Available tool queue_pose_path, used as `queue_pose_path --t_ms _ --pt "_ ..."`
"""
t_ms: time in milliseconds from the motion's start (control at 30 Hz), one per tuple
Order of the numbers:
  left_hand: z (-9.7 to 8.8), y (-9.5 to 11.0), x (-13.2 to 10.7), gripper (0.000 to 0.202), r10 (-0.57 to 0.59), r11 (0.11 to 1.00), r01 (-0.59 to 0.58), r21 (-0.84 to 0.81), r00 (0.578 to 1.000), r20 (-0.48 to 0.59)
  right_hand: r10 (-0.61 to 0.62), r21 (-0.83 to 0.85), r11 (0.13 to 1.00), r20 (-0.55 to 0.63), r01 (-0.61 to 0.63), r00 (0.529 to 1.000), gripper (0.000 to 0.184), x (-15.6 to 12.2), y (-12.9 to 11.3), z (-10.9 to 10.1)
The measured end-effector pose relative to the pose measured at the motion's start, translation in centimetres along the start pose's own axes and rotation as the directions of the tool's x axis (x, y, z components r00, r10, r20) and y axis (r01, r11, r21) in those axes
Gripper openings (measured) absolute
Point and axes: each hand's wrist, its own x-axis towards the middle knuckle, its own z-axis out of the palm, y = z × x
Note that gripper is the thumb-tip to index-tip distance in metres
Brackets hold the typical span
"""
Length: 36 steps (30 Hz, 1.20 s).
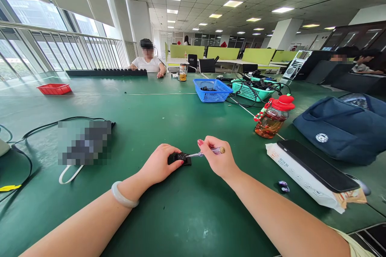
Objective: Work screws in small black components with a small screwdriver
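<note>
On the green tabletop, my left hand (pixel 161 163) grips a small black part (pixel 180 158), its thumb and fingers around the near left end. What kind of part it is I cannot make out. My right hand (pixel 218 156) is closed around a screwdriver (pixel 196 155) with a clear purplish handle and a tan end cap. The screwdriver lies nearly level, and its metal tip points left, meeting the top of the black part. A pale bangle circles my left wrist.
A blue basket (pixel 212 95) and a teal basket (pixel 251 93) of black cables stand beyond my hands. To the right are a red-lidded bottle (pixel 271 117), a navy bag (pixel 337 132), and a phone (pixel 319 164) on a tissue pack (pixel 297 174). A red tray (pixel 54 89) sits far left; a person (pixel 148 62) sits opposite.
</note>
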Motion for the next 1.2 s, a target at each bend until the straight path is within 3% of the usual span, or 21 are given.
queue_pose_path --t_ms 200,333,467,767,967,1200 --pt "0.2 -0.3 0.0 0.028 -0.023 1.000 0.023 0.008 0.999 0.024 0.148 0.071 0.987 -0.075 -0.143 0.986 0.054 0.6 0.5 0.0" --pt "0.2 -0.3 0.0 0.029 -0.027 1.000 0.027 0.008 0.999 0.017 0.315 0.198 0.937 -0.128 -0.287 0.940 0.052 1.1 1.8 0.1" --pt "0.2 -0.3 0.0 0.030 -0.030 1.000 0.030 0.007 0.999 0.011 0.423 0.380 0.859 -0.148 -0.343 0.894 0.046 1.6 3.0 0.0" --pt "0.1 -0.2 0.0 0.030 -0.012 1.000 0.012 0.009 1.000 0.003 0.446 0.388 0.842 -0.108 -0.376 0.888 0.043 1.5 2.9 0.0" --pt "0.1 -0.1 0.0 0.029 -0.031 0.999 0.032 -0.004 0.999 0.022 0.391 0.333 0.877 -0.070 -0.348 0.918 0.041 1.3 2.8 0.3" --pt "0.0 0.2 0.1 0.028 -0.034 0.999 0.034 -0.001 0.998 0.047 0.444 0.401 0.824 -0.020 -0.400 0.896 0.040 1.4 2.7 1.0"
